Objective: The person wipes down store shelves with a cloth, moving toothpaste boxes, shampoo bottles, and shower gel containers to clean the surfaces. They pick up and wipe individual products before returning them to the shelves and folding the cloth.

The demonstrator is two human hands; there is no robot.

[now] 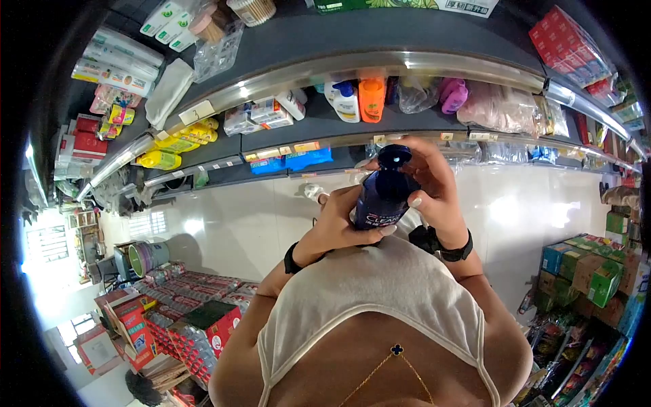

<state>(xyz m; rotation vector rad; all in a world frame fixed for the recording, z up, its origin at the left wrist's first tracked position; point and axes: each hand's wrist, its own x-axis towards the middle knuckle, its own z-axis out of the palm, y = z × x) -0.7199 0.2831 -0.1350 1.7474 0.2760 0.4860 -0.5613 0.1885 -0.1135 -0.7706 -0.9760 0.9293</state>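
Note:
In front of my chest is a dark blue shampoo bottle (383,200) with the word CLEAR on its label, its top tilted away from me. My left hand (337,220) wraps round the body of the bottle, thumb across the label. At the upper part, my right hand (437,186) curves round the cap (393,157), thumb on the near side and fingers behind. The cap looks flipped up, though its hinge is hard to make out. Both wrists carry black bands.
Ahead, a shelf (325,119) holds an orange bottle (372,100), a white bottle with a blue top (343,102), yellow bottles (163,160) and bagged goods. Stacked drink packs (183,298) stand at left, cartons (590,268) at right, on a pale tiled floor (237,210).

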